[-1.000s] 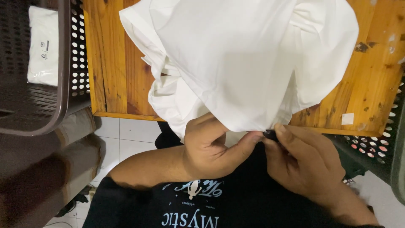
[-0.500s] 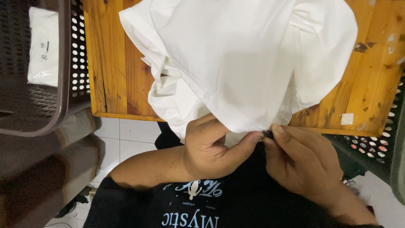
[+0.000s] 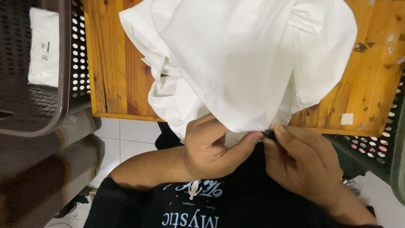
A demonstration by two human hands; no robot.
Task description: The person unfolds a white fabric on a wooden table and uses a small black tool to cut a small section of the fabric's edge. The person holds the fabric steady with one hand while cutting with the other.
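Observation:
A large white garment (image 3: 244, 63) lies bunched on a wooden table (image 3: 114, 63) and hangs over its near edge. My left hand (image 3: 211, 147) pinches the lower edge of the white cloth between thumb and fingers. Right beside it, my right hand (image 3: 303, 164) grips a small dark thing (image 3: 268, 134) at the same edge; what it is cannot be made out. The two hands almost touch, just below the table edge and above my black printed shirt (image 3: 190, 207).
A dark perforated plastic basket (image 3: 63, 76) stands at the left with a folded white item in a clear bag (image 3: 42, 46) inside. Another perforated basket (image 3: 371, 147) sits at the right. White floor tiles (image 3: 122, 135) show below the table.

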